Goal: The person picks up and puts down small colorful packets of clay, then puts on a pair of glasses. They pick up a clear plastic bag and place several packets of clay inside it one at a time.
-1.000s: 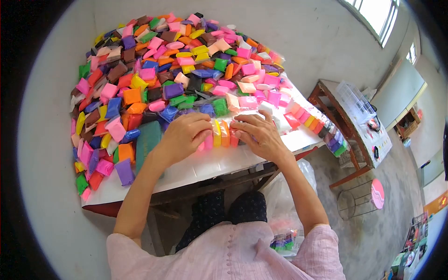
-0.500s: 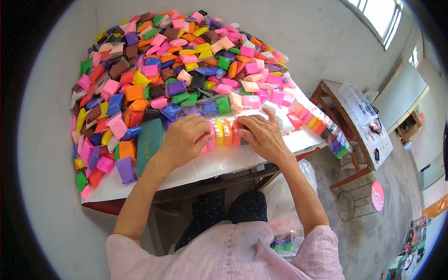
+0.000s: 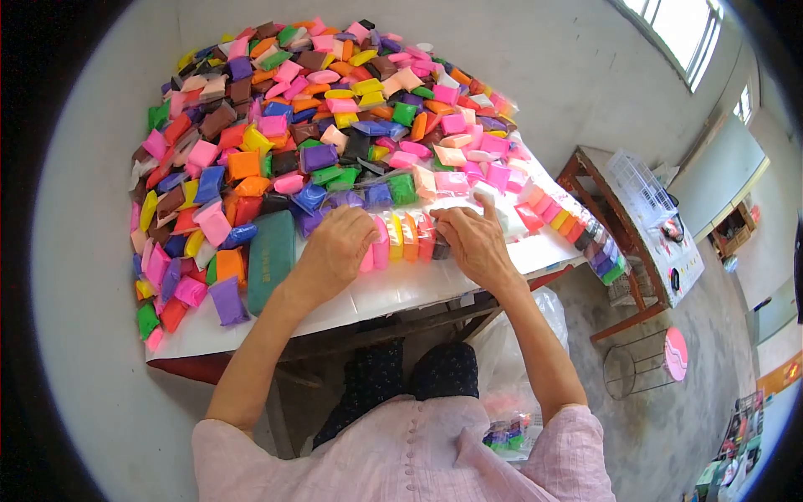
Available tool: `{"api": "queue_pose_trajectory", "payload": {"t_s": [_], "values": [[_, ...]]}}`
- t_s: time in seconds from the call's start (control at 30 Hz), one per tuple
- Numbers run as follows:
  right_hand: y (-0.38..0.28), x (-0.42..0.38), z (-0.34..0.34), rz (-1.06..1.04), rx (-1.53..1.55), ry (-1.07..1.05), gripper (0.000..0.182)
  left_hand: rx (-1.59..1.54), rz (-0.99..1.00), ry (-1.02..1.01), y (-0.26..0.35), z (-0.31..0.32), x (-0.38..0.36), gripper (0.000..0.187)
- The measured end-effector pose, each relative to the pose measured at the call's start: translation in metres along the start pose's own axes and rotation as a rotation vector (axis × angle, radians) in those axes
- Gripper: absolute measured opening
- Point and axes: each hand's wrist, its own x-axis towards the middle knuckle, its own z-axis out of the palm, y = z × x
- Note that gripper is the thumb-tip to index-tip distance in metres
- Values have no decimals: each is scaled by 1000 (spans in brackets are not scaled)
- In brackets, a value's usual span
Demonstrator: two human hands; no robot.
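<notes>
A short row of small soft packets (image 3: 409,237), pink, yellow, orange, red and black side by side, stands near the table's front edge. They look like modelling clay in clear film. My left hand (image 3: 339,248) has its fingers closed at the row's pink left end. At the right end, by the black packet (image 3: 441,246), my right hand (image 3: 474,243) pinches with curled fingers, partly hiding that end. A green case (image 3: 270,261) with faint lettering lies left of my left hand. Behind both hands spreads a large heap of loose coloured packets (image 3: 318,159).
The white-covered table (image 3: 376,294) stands against the wall. Another packet row (image 3: 562,219) in clear film runs along its right edge. Further right are a wooden table (image 3: 585,163) with a white wire basket (image 3: 640,188) and a pink-topped stool (image 3: 675,353). A plastic bag (image 3: 535,330) hangs below.
My fingers have shifted slightly on the row, and more of the yellow, orange and red packets shows between my hands. The heap and the case stay put.
</notes>
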Motion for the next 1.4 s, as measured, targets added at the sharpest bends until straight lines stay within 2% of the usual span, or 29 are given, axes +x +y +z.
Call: {"api": "queue_pose_trajectory", "payload": {"t_s": [0.1, 0.4, 0.5, 0.7, 0.9, 1.4], "values": [[0, 0, 0, 7, -10, -3, 10, 108, 32, -32, -3, 3, -6, 12], [2, -1, 4, 3, -40, 9, 9, 201, 69, 74, 8, -8, -12, 24], [1, 0, 4, 1, -50, 9, 9, 156, -8, 5, 18, -27, -14, 26], [-1, 0, 4, -1, -56, 18, 10, 126, -49, 60, 8, -22, -18, 24], [1, -1, 5, -6, -50, 18, 10, 22, -48, 27, 3, -26, -12, 16], [3, -2, 6, -5, -26, 30, 9, 58, -123, -57, -1, -19, -12, 8]]}}
